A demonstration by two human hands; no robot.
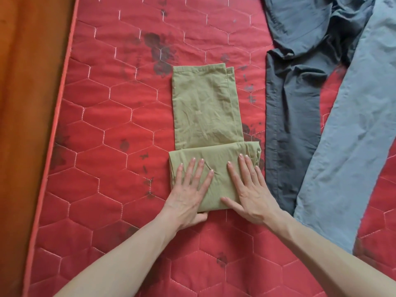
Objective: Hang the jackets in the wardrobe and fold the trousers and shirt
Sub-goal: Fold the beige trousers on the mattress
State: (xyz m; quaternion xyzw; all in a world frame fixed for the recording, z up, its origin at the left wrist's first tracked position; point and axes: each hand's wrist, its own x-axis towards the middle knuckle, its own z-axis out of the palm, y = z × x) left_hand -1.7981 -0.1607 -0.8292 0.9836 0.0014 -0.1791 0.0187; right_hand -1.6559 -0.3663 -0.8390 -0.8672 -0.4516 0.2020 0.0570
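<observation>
Two bare forearms, no sleeves, left hand [188, 194] and right hand [249, 192] ringless, short pale nails.

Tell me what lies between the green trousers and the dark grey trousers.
Only a bare strip of red mattress, with dark printed marks, separates the green trousers from the dark grey trousers in the head view.

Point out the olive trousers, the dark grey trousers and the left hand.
olive trousers [203, 108]: head view, flat middle of the unfolded leg section.
dark grey trousers [293, 116]: head view, middle of the leg lying on the mattress.
left hand [188, 196]: head view, back of the hand.
</observation>
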